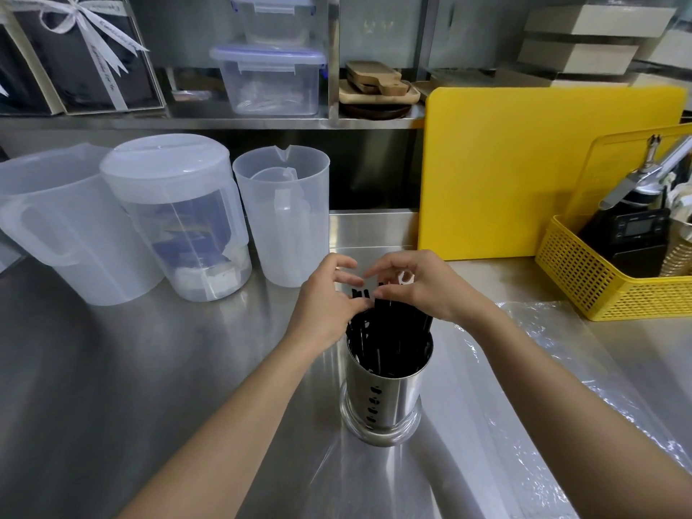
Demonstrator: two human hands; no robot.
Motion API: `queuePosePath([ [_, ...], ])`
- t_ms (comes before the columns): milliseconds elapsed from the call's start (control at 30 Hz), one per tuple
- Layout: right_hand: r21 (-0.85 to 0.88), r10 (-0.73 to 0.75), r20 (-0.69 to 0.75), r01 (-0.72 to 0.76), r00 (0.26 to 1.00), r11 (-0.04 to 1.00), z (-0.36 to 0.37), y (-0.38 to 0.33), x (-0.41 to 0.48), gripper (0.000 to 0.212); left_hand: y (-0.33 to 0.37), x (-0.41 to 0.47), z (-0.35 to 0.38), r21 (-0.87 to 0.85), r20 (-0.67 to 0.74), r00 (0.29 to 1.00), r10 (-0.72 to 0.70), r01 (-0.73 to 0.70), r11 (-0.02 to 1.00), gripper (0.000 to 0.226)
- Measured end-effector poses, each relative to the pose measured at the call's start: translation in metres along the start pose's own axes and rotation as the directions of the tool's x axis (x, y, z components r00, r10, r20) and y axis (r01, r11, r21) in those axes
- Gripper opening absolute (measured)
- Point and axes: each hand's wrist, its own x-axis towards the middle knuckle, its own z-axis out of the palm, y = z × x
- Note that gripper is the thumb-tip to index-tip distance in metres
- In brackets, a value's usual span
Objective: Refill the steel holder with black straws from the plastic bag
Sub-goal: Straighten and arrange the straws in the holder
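Both arms reach in from the near edge of the tabletop (157, 368) and meet over the steel holder (385, 391). It stands upright near the middle of the tabletop, a bit toward the near edge. Black straws (385, 331) already fill it, and their tops stick out over the rim.

Going from left to right: three see-through plastic jugs (176, 219) stand side by side at the back left part of the tabletop. They are not part of this job.

Next comes the left hand (329, 297). Its fingers are bent, and the tips touch the straw tops on the left side. It is pinching or pushing them, but I cannot tell which.

Just beside it, the right hand (415, 282) curls over the straw tops from the right. Its finger and thumb look pinched on the straws, and some straws pass under its palm.

Farther right, the plastic bag (554, 354) lies flat and crinkly along the right side of the tabletop. It looks empty. Behind it, a yellow basket (614, 286) sits at the back right.

I think the filling is almost done. The step in hand now looks like tidying, nudging the straws so they stand neat. The next move needs soft pushes down and a gentle let-go, so no straws tip out.
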Motion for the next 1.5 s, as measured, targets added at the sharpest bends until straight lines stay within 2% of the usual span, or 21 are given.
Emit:
queuePosePath([
  [100,-0.083,-0.003,0.107,0.012,0.994,0.996,0.003,-0.003,0.003,0.021,0.000,-0.002,0.001,-0.003,-0.001,1.000,0.024,-0.024,1.000,0.056],
  [267,-0.107,0.038,0.081,-0.029,0.996,0.994,0.000,-0.003,0.007,0.022,0.003,-0.005,0.003,-0.001,0.023,0.998,0.056,-0.056,0.998,0.067],
  [367,-0.104,0.005,0.144,0.011,0.990,0.995,0.002,-0.004,0.007,0.020,0.003,-0.003,0.001,0.004,0.027,0.998,0.061,-0.061,0.998,0.067],
  [533,-0.064,-0.009,0.092,0.015,0.996,0.998,0.006,-0.003,0.008,0.012,0.002,-0.004,0.001,-0.007,0.053,0.997,0.059,-0.059,0.998,0.060],
  [700,-0.137,-0.048,0.010,0.049,0.999,0.989,-0.001,-0.001,0.011,0.016,0.001,0.000,0.000,0.000,0.099,0.992,0.081,-0.081,0.997,0.043],
  [900,-0.065,-0.085,-0.032,0.083,0.996,0.994,-0.022,-0.016,0.009,0.013,0.008,0.004,-0.005,0.007,0.119,0.984,0.132,-0.134,0.991,0.025],
  [967,-0.034,-0.107,-0.037,0.106,0.994,0.994,-0.027,-0.022,0.009,0.009,0.015,0.004,-0.005,-0.031,0.139,0.978,0.156,-0.154,0.988,0.015],
  [1133,0.019,-0.155,-0.072,0.157,0.985,0.987,-0.041,-0.040,0.007,0.005,0.032,0.003,-0.004,-0.185,0.247,0.946,0.211,-0.168,0.968,0.018],
  [1233,0.035,-0.192,-0.099,0.196,0.976,0.980,-0.046,-0.050,0.005,0.004,0.043,0.003,-0.006,-0.276,0.213,0.950,0.227,-0.165,0.947,0.015],
  [1367,0.084,-0.257,-0.212,0.279,0.943,0.956,-0.049,-0.052,-0.001,0.010,0.062,0.003,-0.015,-0.319,0.161,0.955,0.248,-0.188,0.929,0.016],
  [1500,0.123,-0.227,-0.278,0.268,0.934,0.955,-0.054,-0.042,-0.008,0.016,0.072,0.005,-0.032,-0.407,-0.039,0.982,0.185,-0.185,0.895,0.009],
])
